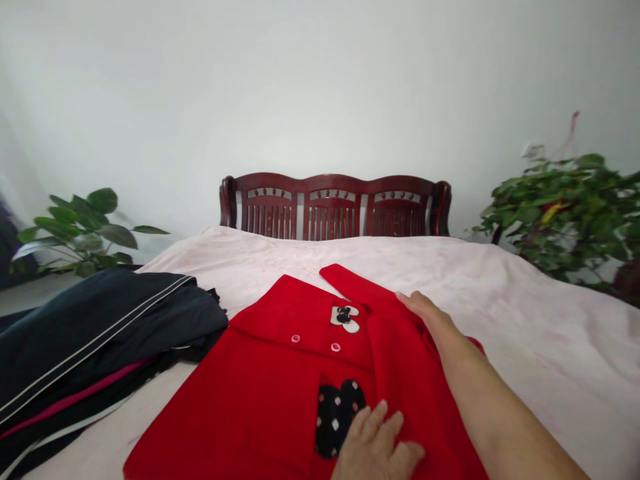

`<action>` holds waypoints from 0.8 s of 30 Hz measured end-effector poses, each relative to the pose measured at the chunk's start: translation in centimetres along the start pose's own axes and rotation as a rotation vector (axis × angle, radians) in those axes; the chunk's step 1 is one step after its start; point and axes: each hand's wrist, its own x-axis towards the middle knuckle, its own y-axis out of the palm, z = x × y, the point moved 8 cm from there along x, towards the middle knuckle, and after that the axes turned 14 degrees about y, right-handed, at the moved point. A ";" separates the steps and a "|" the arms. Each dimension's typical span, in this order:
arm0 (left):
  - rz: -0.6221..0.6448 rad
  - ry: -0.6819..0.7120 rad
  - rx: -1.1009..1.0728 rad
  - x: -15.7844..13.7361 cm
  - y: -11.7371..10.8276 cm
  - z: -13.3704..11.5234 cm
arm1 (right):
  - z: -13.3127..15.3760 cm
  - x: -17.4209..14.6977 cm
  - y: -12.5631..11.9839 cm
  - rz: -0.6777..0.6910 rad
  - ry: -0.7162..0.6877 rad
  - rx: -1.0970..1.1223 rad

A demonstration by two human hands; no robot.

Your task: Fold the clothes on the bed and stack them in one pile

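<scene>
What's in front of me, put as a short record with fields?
Garment: red garment, spread on pale bedsheet
Left hand: fingers spread on the garment, by a black dotted patch
Right hand: farther up, at the garment; grip unclear
Left side: dark clothes pile
Background: wooden headboard, white wall
Plants: left plant, right plant

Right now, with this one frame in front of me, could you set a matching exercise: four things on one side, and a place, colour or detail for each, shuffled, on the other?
Things
1. Red garment
2. Pile of dark clothes
3. Wooden headboard
4. Left hand

Descriptions
A. Slatted, reddish brown
B. At the black dotted patch
C. Bears two round buttons
D. White-striped, at the picture's left

Pairs: 1-C, 2-D, 3-A, 4-B
</scene>
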 end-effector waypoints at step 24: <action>-0.139 0.067 -0.077 -0.2 -1.9 0.3 | 9.9 -9.0 -1.0 0.088 -0.428 0.333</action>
